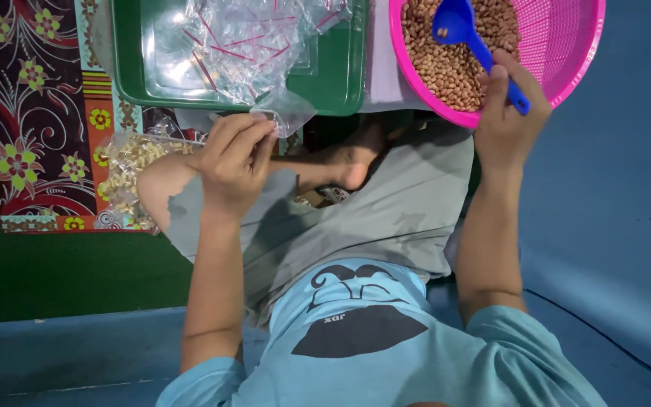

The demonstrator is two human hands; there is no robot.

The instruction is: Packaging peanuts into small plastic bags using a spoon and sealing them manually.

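My right hand (510,113) grips the handle of a blue plastic scoop (461,26), whose bowl rests in brown peanuts (446,64) inside a pink mesh basket (566,45). My left hand (235,158) pinches a small clear plastic bag (284,113) at its edge, just below a green tray (340,83). The tray holds a pile of empty clear bags with red strips (242,41). My bent knees in grey trousers (386,211) lie between both arms.
A filled clear bag of pale nuts (126,177) lies on the patterned floral mat (32,113) left of my left hand. Blue cloth (619,226) covers the floor at the right and bottom. Dark green floor (54,271) shows at the lower left.
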